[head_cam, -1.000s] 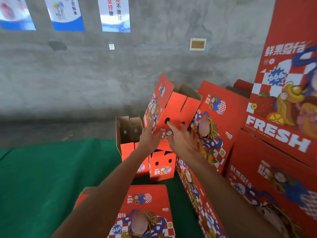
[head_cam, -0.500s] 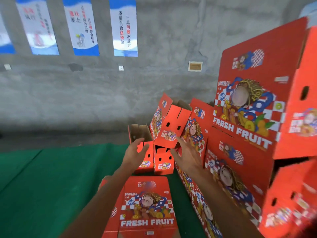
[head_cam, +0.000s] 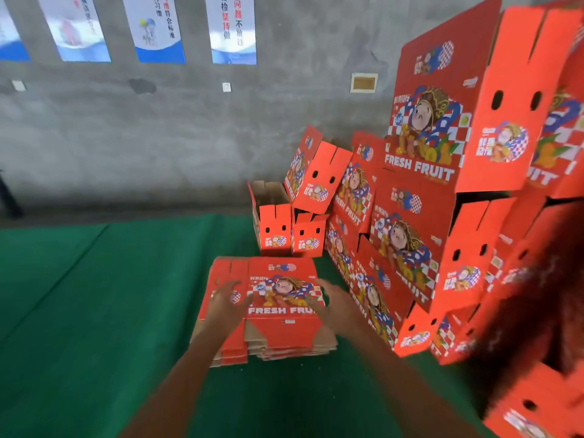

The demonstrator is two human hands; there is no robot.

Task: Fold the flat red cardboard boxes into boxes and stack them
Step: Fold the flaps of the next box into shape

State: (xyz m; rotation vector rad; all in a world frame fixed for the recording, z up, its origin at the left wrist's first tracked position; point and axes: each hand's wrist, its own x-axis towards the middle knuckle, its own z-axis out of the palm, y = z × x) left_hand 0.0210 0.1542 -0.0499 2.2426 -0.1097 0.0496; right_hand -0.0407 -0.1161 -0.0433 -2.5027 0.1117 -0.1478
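A pile of flat red cardboard boxes (head_cam: 278,273) printed "FRESH FRUIT" lies on the green mat in front of me. My left hand (head_cam: 228,303) hovers over the pile's left part with fingers spread and holds nothing. My right hand (head_cam: 335,303) is over the pile's right edge, fingers spread too; both are blurred. A folded red box (head_cam: 317,177) sits tilted on top of two small upright boxes (head_cam: 275,230) near the wall. A tall stack of folded red boxes (head_cam: 442,191) fills the right side.
The green mat (head_cam: 94,311) covers the floor to the left and front. A grey concrete wall (head_cam: 158,137) with several posters stands behind. Dark hair (head_cam: 543,295) intrudes at the right edge, in front of the stack.
My hands let go of the tilted folded box on the small stack and came back down over the flat pile. The view has tilted down and pulled back.
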